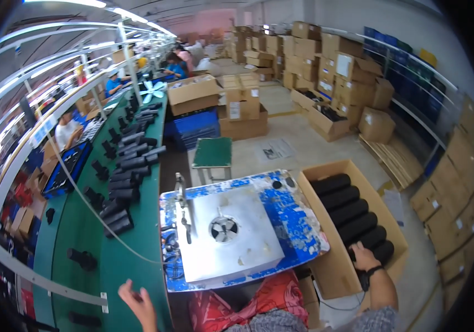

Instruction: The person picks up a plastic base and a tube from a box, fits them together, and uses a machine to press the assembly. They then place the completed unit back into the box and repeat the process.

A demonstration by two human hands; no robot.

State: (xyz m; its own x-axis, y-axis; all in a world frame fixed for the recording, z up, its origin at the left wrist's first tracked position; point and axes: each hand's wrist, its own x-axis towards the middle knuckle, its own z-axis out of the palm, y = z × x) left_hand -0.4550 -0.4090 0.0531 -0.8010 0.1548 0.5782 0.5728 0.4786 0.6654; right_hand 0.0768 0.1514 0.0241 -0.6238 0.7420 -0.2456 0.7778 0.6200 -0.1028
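My right hand (365, 258), with a black band at its wrist, reaches into an open cardboard box (331, 249) on my right. Its fingers curl over the near end of the row of black cylinders (353, 209) lying side by side there; the palm hides part of what they grip. My left hand (139, 303) hovers over the near edge of the green bench (87, 282), fingers apart and holding nothing. Between my hands sits a silver metal box (237, 213) with a round fan opening (223, 229), on a worn blue-and-white table (289, 216).
Many black tubular parts (129, 177) lie along the green bench on my left. A metal lever fixture (183, 207) stands at the silver box's left edge. Ahead are a green stool (212, 152) and cardboard boxes (192, 94). Co-workers (176, 67) sit farther along the bench.
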